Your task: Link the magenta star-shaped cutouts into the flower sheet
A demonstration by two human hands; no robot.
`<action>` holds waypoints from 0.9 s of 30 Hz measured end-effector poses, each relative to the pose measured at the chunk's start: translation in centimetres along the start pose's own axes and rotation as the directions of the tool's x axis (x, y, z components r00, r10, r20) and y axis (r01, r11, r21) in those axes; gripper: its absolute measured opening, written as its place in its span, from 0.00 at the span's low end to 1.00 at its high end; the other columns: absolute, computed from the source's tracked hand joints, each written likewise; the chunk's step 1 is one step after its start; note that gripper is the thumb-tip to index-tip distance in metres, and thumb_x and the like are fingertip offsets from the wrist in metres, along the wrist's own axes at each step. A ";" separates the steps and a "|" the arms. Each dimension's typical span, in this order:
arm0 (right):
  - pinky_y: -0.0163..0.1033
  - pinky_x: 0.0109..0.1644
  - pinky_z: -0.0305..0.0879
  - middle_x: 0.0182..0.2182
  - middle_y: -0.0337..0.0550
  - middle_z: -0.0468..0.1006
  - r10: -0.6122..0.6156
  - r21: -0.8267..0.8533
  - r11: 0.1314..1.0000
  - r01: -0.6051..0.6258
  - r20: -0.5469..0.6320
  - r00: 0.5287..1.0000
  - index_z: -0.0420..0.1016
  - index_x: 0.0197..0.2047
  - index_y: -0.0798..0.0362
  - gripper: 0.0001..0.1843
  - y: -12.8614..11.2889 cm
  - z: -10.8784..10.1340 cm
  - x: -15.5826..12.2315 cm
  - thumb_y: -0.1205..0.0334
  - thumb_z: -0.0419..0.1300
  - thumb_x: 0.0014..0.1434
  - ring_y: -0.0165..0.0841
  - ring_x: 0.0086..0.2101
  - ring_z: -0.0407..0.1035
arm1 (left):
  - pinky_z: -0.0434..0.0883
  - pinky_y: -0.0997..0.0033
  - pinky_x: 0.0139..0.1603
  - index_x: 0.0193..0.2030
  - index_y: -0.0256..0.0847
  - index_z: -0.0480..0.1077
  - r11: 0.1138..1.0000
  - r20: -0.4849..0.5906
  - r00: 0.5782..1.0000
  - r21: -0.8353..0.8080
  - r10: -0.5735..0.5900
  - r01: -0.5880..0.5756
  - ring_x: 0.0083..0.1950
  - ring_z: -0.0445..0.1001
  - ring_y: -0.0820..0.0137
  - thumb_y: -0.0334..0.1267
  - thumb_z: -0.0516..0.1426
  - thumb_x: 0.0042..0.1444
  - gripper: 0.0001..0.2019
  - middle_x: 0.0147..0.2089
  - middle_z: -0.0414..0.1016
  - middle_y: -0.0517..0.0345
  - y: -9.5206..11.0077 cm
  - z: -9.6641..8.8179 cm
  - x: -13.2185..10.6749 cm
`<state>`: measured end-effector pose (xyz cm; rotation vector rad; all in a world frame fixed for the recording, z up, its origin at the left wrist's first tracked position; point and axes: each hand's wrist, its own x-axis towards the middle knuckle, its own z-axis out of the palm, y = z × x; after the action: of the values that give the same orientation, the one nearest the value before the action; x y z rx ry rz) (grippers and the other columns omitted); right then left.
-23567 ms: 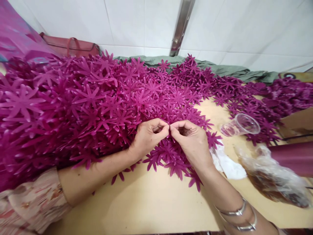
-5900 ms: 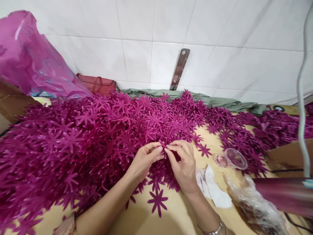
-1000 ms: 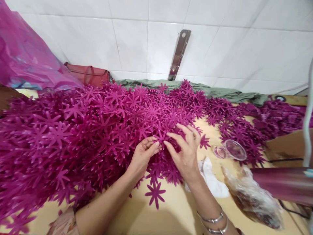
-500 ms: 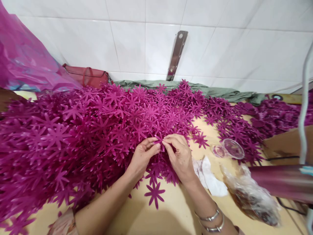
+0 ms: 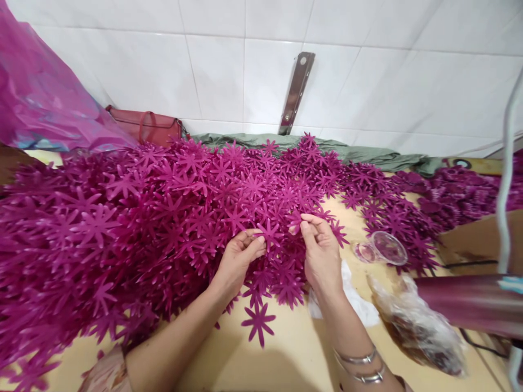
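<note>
Bright, diffuse light throws soft shadows on wall (image 5: 359, 81) and table (image 5: 296, 345); the leftmost petals (image 5: 24, 272) seem smeared.

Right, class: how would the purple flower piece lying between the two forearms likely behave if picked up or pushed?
The flower piece is probably light: the left hand holds a similar one in a small pinch. Its thin, narrow petals may bend easily. Pushed, it would likely slide rather than roll, since it lies flat on the table.

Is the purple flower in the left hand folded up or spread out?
Spread out. The left hand pinches the flower, and its petals fan out like a star.
</note>
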<state>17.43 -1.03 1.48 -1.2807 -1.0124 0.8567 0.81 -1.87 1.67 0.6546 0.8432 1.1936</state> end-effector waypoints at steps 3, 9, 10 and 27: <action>0.17 0.47 0.65 0.49 0.47 0.69 0.098 0.163 0.982 -0.093 -0.023 0.995 0.62 0.56 0.63 0.45 -0.3 0.1 0.2 0.32 0.60 0.51 0.10 0.39 0.65 | 0.74 0.80 0.41 0.45 0.33 0.72 1.000 -0.018 1.000 0.005 -0.011 0.011 0.36 0.74 0.77 0.48 0.76 0.39 0.31 0.34 0.74 0.58 0.2 0.2 0.0; 0.23 0.46 0.67 0.54 0.51 0.66 0.184 0.288 0.940 -0.183 0.024 0.983 0.57 0.63 0.61 0.60 -1.5 0.4 0.4 0.15 0.47 0.48 0.15 0.40 0.67 | 0.74 0.80 0.40 0.45 0.33 0.72 1.000 -0.033 0.999 -0.020 -0.015 0.014 0.35 0.73 0.78 0.47 0.76 0.36 0.32 0.34 0.74 0.59 0.5 0.4 -0.4; 0.23 0.46 0.67 0.54 0.51 0.66 0.165 0.265 0.950 -0.167 0.031 0.986 0.57 0.63 0.61 0.59 -1.5 0.3 0.3 0.15 0.45 0.50 0.14 0.40 0.67 | 0.73 0.80 0.40 0.45 0.33 0.72 1.000 -0.036 0.999 -0.024 -0.016 0.015 0.35 0.73 0.78 0.47 0.77 0.36 0.33 0.34 0.74 0.58 0.5 0.4 -0.4; 0.32 0.70 0.57 0.55 0.29 0.67 -0.728 -0.670 0.168 0.723 0.410 0.550 0.79 0.51 0.48 0.16 -1.8 1.1 -1.6 0.58 0.60 0.61 0.19 0.61 0.57 | 0.76 0.79 0.43 0.44 0.35 0.78 0.984 -0.013 1.000 -0.178 -0.004 0.002 0.38 0.77 0.76 0.42 0.75 0.44 0.22 0.39 0.78 0.54 0.0 0.1 0.0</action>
<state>15.80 -2.32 3.11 -1.2166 -1.9175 -0.4977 0.88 -1.89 1.77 0.4997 0.7375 1.2558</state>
